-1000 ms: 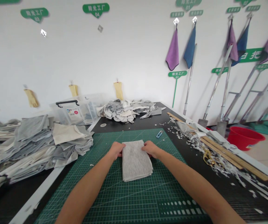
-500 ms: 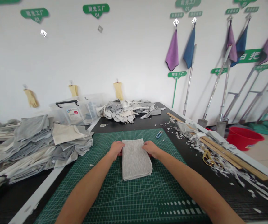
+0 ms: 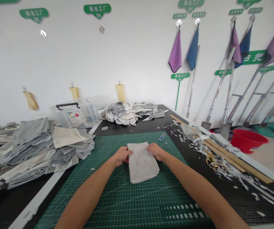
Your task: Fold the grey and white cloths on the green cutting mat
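Observation:
A light grey folded cloth [image 3: 143, 163], stacked in a few layers, is held over the green cutting mat [image 3: 108, 203]. My left hand [image 3: 123, 155] pinches its left edge near the far corner, thumb on top. At the far right corner my right hand [image 3: 155, 150] grips the same cloth, with its fingers curled underneath and partly hidden. The near end of the cloth hangs toward me, and whether it touches the mat I cannot tell. A blue utility knife [image 3: 162, 136] lies on the mat just beyond my right hand.
Piles of folded grey and cream cloths [image 3: 32, 143] stand at left. Behind them is a clear plastic box [image 3: 73, 114]. A heap of fabric scraps [image 3: 124, 113] sits at the back. Wooden rulers [image 3: 237, 159], gold-handled scissors [image 3: 210, 160] and shreds lie along the right edge.
The cloth has shifted slightly right and turned a little. My left hand has moved right along its left edge, nearer me, and my right hand has moved slightly right.

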### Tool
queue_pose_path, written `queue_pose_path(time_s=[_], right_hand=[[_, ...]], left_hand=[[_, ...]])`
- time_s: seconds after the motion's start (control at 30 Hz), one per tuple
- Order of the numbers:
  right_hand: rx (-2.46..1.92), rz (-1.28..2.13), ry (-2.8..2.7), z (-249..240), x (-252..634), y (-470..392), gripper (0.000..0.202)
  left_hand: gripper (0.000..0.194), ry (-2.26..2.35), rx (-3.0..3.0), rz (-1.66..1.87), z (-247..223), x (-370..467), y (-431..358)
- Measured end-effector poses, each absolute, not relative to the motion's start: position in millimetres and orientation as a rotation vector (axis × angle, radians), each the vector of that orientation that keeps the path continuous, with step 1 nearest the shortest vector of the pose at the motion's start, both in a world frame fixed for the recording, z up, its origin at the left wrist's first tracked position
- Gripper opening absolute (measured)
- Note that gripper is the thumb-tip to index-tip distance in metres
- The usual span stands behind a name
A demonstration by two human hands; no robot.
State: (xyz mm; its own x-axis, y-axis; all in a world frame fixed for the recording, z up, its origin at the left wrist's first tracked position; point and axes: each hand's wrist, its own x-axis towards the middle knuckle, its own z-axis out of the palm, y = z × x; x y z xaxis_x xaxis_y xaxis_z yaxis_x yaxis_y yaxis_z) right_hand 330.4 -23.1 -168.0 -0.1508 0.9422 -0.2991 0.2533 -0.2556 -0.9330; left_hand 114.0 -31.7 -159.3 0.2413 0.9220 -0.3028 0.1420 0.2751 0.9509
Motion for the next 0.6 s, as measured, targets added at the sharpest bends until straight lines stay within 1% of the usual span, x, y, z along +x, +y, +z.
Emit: queue_pose_path(time_s=[0.13, 0.37, 0.6], right_hand=[[-1.466, 1.568, -1.369, -158.8, 335.7, -27.5, 0.011], [-1.460, 1.697, -1.406, -152.9, 342.2, -32.6, 0.013], [-1.433, 1.695, -1.348, -155.3, 343.0, -31.9, 0.013]], left_hand=[[0.018, 1.227, 1.181, 0.754, -161.5, 113.2, -30.9], [0.016, 1.270, 1.143, 0.758, -160.7, 113.6, -30.1], [0.027, 1.218, 1.143, 0.603, -153.1, 108.5, -36.8]])
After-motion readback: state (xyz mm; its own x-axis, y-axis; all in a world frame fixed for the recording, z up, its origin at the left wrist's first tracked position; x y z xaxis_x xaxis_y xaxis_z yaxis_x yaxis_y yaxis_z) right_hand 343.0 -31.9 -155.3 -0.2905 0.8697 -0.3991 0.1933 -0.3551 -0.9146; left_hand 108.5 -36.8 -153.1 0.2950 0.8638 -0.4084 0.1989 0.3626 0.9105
